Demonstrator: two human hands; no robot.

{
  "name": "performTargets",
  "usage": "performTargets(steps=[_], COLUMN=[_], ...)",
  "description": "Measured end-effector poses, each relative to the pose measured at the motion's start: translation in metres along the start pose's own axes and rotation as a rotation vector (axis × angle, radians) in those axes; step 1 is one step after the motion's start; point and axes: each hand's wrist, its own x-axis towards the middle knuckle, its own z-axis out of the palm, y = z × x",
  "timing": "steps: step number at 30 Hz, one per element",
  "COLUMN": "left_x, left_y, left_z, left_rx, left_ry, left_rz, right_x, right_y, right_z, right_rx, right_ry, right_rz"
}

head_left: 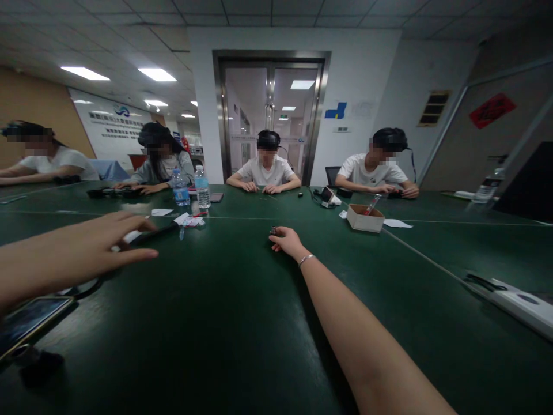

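Nearest the camera in the head view: at lower right, the bare right forearm, stretched from the bottom edge toward the middle of the frame, with a thin bracelet at the wrist. At lower left, a phone-like device, cut by the frame edge and raised on a dark mount above the green tabletop. At middle left, large and blurred, the left hand, thumb and fingers spread, grip open, with nothing visible in it; just beyond, a dark elongated thing.

At the centre of the frame, the right hand, low at the tabletop, grip closed in a fingertip pinch on a small dark object. Mostly covered and too small to identify; cannot tell whether touching the tabletop or just above.

Step in hand, as a judgement: handling the small object by fingertips, left hand free. For the next move, probably needed: a firm, light pinch, with the left hand ready for support.

Farther off, left of centre, two bottles; right of centre, an open box; along the far side, seated co-workers.
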Motion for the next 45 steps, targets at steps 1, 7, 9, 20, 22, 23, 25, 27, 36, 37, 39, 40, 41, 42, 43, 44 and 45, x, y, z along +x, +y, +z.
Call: performTargets(steps=[1,7,9,20,22,23,25,27,36,37,39,40,41,42,43,44,45], left_x=[0.013,0.120,0.145,0.167,0.171,0.172,0.175,0.176,0.169,0.168,0.166,0.166,0.165,0.164,0.164,0.164,0.163], left_y=[0.015,0.125,0.149,0.169,0.163,0.161,0.160,0.160,0.162,0.162,0.162,0.163,0.163,0.163,0.164,0.164,0.164], left_z=[0.000,0.065,0.099,0.193,0.200,0.203,0.207,0.208,0.198,0.196,0.194,0.193,0.192,0.192,0.191,0.191,0.191], left_rx=[-0.042,-0.283,-0.359,-0.767,-0.887,-0.938,-1.024,-1.098,-1.271,-1.277,-1.270,-1.259,-1.245,-1.229,-1.214,-1.201,-1.191], left_ry=[-0.071,-0.084,-0.009,0.106,0.045,0.029,0.022,0.016,-0.032,-0.037,-0.051,-0.056,-0.058,-0.059,-0.057,-0.056,-0.055], left_rz=[0.113,0.492,0.476,0.340,0.326,0.319,0.307,0.303,0.244,0.234,0.217,0.210,0.201,0.192,0.182,0.174,0.168], right_x=[0.000,0.000,-0.001,0.000,-0.001,-0.002,-0.005,-0.007,-0.009,-0.009,-0.010,-0.010,-0.010,-0.010,-0.011,-0.011,-0.011], right_y=[0.000,0.002,0.002,0.000,-0.004,-0.006,-0.010,-0.013,-0.013,-0.013,-0.013,-0.013,-0.013,-0.013,-0.013,-0.013,-0.013], right_z=[0.000,-0.001,-0.001,0.001,0.000,-0.001,-0.004,-0.007,-0.011,-0.011,-0.012,-0.012,-0.012,-0.013,-0.013,-0.013,-0.013], right_rx=[0.005,-0.005,-0.029,-0.240,-0.127,-0.057,0.079,0.188,0.340,0.344,0.357,0.363,0.369,0.374,0.378,0.381,0.384], right_ry=[0.003,0.012,0.001,-0.040,-0.070,-0.080,-0.102,-0.132,-0.089,-0.087,-0.084,-0.082,-0.082,-0.083,-0.085,-0.087,-0.087], right_rz=[-0.002,-0.017,-0.032,-0.066,-0.015,0.020,0.083,0.116,0.170,0.167,0.160,0.156,0.153,0.150,0.146,0.143,0.139])
